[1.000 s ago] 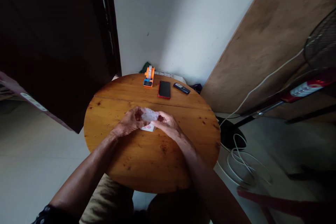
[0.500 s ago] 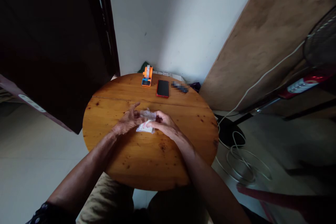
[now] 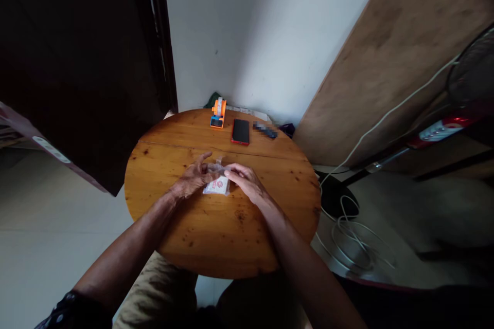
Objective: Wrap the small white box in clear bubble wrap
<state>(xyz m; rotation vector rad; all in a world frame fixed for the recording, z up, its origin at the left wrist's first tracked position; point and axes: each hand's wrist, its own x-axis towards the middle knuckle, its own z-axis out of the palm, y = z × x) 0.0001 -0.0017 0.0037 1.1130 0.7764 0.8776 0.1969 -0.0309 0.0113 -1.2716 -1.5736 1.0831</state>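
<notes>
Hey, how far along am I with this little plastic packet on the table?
Done: the clear packet with a red mark lies on the round wooden table. In hand: the left hand and right hand pinch its top edge. Left: whether it is open or sealed cannot be told. The orange tape dispenser and phone sit untouched.

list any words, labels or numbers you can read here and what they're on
None can be read.
Small clear packet between the left hand and right hand: red mark, too small to read.
Orange tape dispenser: no legible text.
Dark handset: blurred.
White label on the dark board at left: too small.
Fan's red panel: too small.
</notes>
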